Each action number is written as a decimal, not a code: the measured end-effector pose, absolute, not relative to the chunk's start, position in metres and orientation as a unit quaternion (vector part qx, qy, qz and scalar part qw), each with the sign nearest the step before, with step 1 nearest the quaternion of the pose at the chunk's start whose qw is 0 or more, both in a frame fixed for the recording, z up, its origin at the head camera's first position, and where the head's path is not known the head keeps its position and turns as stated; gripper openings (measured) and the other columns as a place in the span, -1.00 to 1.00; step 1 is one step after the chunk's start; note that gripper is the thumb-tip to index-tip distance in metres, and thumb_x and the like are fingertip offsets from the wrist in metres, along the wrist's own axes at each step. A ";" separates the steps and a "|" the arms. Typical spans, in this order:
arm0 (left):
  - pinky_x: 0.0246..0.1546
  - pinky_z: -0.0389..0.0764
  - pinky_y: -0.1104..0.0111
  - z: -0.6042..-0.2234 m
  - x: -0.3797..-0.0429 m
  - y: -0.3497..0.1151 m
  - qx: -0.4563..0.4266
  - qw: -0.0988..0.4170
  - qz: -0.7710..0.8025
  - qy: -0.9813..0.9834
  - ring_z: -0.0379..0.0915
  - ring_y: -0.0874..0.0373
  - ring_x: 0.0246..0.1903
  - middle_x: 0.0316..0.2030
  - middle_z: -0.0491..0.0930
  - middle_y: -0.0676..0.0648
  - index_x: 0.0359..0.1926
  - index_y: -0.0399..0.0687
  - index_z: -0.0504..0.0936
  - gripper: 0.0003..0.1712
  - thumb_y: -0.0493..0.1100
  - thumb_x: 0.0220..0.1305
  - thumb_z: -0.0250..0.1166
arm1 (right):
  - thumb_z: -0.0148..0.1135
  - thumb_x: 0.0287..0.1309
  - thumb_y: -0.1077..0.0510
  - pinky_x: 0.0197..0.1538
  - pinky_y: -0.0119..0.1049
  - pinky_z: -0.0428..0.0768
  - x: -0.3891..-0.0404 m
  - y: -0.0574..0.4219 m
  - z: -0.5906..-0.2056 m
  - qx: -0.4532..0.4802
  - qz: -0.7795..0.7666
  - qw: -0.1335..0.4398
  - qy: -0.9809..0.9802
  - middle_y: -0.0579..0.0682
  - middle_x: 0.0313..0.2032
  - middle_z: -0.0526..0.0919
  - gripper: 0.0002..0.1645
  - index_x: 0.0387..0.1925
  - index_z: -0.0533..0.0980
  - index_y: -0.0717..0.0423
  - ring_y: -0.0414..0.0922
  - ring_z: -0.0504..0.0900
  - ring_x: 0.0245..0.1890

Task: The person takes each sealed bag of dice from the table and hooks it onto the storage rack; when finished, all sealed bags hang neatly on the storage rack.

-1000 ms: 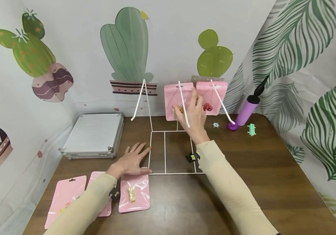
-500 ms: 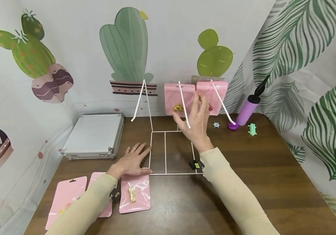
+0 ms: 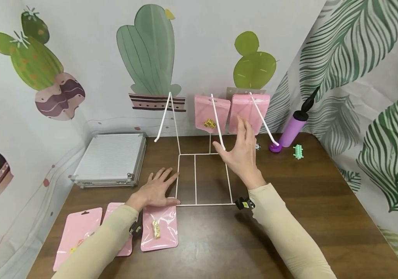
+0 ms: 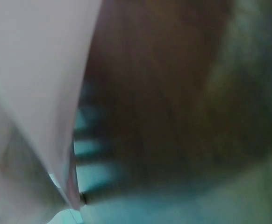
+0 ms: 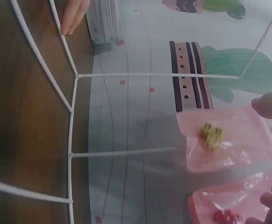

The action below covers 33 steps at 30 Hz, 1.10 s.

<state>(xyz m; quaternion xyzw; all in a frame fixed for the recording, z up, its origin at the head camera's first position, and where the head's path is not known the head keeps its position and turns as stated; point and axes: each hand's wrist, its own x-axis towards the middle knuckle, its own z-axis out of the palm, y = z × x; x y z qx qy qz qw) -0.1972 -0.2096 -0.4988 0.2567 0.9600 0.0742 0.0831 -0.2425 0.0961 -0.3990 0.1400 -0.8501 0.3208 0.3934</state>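
A pink pouch with yellow dice (image 3: 202,116) hangs from the middle arm of a white wire rack (image 3: 195,182). Another pink pouch (image 3: 254,104) hangs on the right arm; red dice (image 5: 227,216) show in it in the right wrist view. My right hand (image 3: 244,155) stands before the pouches, thumb and fingers spread apart, holding nothing. My left hand (image 3: 155,192) lies with fingers spread at the rack's left base wire, its thumb at the top of a pink pouch with pale yellow dice (image 3: 164,240) on the table. The left wrist view is dark and blurred.
Two more pink pouches lie at the left, one a flat pouch (image 3: 75,228) partly under my left sleeve. A silver ridged case (image 3: 110,159) sits at the back left. A purple hand pump (image 3: 293,130) and a green spiky toy (image 3: 298,151) stand at the back right.
My right hand has drawn away from the middle pouch, back and to the right, with its fingers spreading. The middle pouch now hangs freely, slightly tilted. My left hand has stayed in place.
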 end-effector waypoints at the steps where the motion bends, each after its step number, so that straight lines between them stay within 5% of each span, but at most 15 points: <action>1: 0.30 0.03 -0.36 -0.499 -0.197 -0.210 0.257 0.083 0.075 0.960 -0.10 -0.30 0.46 0.50 0.00 -0.23 0.53 0.11 0.06 0.21 0.56 -0.03 0.22 | 0.48 -0.18 -0.23 0.15 0.19 0.37 -0.241 0.099 -0.400 0.140 0.321 0.384 -0.854 0.28 0.26 0.30 0.20 0.40 0.16 0.20 0.21 0.33 0.25; 12: 0.31 0.02 -0.35 -0.498 -0.197 -0.210 0.257 0.083 0.076 0.960 -0.12 -0.30 0.46 0.50 -0.01 -0.24 0.53 0.11 0.05 0.21 0.56 -0.01 0.21 | 0.55 -0.26 -0.22 0.29 0.25 0.27 -0.225 0.133 -0.413 0.132 0.331 0.295 -0.887 0.29 0.34 0.24 0.27 0.42 0.16 0.19 0.23 0.24 0.34; 21: 0.32 0.02 -0.35 -0.497 -0.198 -0.214 0.256 0.089 0.066 0.960 -0.13 -0.30 0.47 0.51 -0.02 -0.23 0.54 0.13 0.02 0.21 0.57 -0.01 0.19 | 0.50 -0.19 -0.30 0.28 0.31 0.27 -0.215 0.161 -0.435 0.119 0.322 0.147 -0.928 0.30 0.39 0.16 0.28 0.47 0.08 0.04 0.28 0.19 0.36; 33: 0.30 0.05 -0.36 -0.498 -0.197 -0.210 0.257 0.088 0.070 0.960 -0.11 -0.31 0.46 0.50 -0.01 -0.24 0.53 0.10 0.04 0.22 0.56 -0.02 0.22 | 0.51 -0.23 -0.33 0.33 0.30 0.23 -0.207 0.197 -0.467 0.180 0.269 0.007 -0.946 0.38 0.36 0.19 0.29 0.43 0.14 0.17 0.34 0.15 0.37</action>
